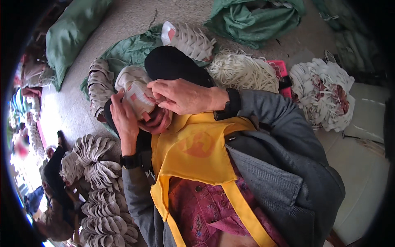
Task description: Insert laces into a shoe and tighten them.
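A pale shoe upper [139, 96] with reddish patches is held at the edge of the yellow apron [170, 162], its left side gripped by the left hand [123, 117], its right side met by bent fingers of the right hand [181, 95], whose closure cannot be told. It is judged best kept taut by the left grip while the right fingertips are placed precisely, without puckering. No lettering can be read on it; a reddish emblem [201, 144] is borne by the apron, and bundled uppers [101, 86] and cream strands [242, 72] are seen beyond.

Off-white, red-patched shoe upper [139, 98], tilted, between left hand [124, 117] and right hand [181, 95]
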Tool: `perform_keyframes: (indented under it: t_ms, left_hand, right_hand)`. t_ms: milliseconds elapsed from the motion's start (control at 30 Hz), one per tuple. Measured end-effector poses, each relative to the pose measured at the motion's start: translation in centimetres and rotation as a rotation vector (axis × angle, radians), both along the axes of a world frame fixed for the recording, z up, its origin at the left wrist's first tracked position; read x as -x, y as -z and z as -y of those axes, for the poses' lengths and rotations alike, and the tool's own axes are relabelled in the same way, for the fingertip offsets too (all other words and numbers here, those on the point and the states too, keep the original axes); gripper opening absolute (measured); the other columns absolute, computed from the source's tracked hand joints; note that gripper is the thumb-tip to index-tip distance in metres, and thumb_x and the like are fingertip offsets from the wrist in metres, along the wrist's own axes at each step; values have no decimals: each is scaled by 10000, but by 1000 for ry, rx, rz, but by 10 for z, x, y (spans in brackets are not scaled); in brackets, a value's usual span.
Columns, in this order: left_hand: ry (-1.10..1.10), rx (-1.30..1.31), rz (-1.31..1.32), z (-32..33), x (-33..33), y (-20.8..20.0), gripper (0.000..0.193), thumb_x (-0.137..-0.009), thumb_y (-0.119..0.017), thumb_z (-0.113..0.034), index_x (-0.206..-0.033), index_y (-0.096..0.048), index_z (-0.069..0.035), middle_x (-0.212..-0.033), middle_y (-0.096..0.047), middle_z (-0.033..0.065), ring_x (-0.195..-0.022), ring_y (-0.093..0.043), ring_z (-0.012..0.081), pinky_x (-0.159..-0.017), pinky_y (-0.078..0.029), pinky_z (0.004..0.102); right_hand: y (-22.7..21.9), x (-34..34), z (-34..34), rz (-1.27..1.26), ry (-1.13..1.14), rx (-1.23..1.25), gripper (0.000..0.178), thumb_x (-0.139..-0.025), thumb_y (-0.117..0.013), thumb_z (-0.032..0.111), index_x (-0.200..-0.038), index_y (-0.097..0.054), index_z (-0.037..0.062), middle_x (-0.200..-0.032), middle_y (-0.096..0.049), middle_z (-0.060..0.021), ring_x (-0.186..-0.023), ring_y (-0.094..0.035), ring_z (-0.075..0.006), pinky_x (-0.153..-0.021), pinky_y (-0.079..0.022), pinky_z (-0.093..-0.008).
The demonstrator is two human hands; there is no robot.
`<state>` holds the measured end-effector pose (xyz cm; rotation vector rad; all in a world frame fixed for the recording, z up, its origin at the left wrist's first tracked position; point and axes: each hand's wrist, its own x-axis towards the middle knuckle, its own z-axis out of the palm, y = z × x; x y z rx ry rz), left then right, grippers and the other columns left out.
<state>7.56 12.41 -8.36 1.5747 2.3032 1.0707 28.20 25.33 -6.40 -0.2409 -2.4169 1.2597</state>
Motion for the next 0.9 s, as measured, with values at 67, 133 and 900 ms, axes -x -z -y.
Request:
perform_keyframes:
  t_ms: [67,133,900]
  left_hand:
    - [-18,26,79,5,1,1,272,-1023,-431,-108,-1232,-574,-7,-1137,-657,206,-1004,-584,368,-925,-439,453]
    - [-21,25,71,3,-1,-3,264,-1034,-435,-134,-1209,-585,-6,-1139,-665,198,-1012,-585,352,-939,-435,448]
    - [-362,-188,42,11,6,-160,253,-984,-550,-173,-1151,-600,11,-1333,-601,270,-1147,-584,239,-951,-484,327]
  right_hand:
    - [0,-12,-10,26,11,161,233,-916,-672,48,-1126,-593,-13,-1060,-679,-147,-805,-717,-198,-651,-560,-308]
    - [4,-31,-23,30,110,311,171,-938,-663,38,-1101,-639,-5,-930,-702,-92,-719,-700,-113,-615,-553,-255]
    - [308,-227,-189,611,853,149,323,-745,-768,85,-1056,-701,28,-1022,-730,-166,-922,-718,-338,-807,-556,-427]
